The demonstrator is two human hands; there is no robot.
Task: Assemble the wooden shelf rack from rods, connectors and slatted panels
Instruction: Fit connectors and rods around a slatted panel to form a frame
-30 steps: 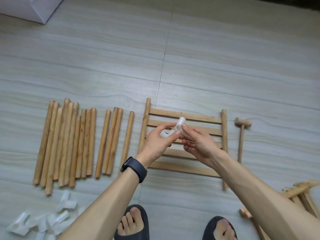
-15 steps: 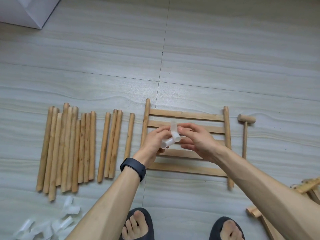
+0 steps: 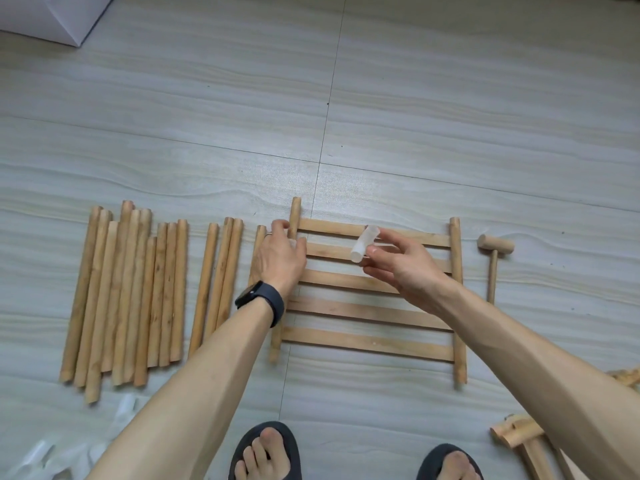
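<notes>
Moved: your left hand (image 3: 282,258) has let go of the connector (image 3: 363,243) and gone toward 9 o'clock, to the left rail of the slatted panel (image 3: 367,342).
Left hand: thumb and fingers closed round that rail near its far end.
Right hand (image 3: 403,271): fingertips pinching the white connector, held alone above the panel's upper slats.
Slatted panel: flat on the floor (image 3: 450,116), five slats between two round rails, at 12 o'clock from your feet.
Rods (image 3: 128,292): loose row at 9 o'clock from the panel, lying side by side.
Mallet (image 3: 493,249): at 3 o'clock from the panel, just beside the right rail, not touching it.
Spare connectors (image 3: 41,452): blurred white heap at 7 o'clock in the view.
</notes>
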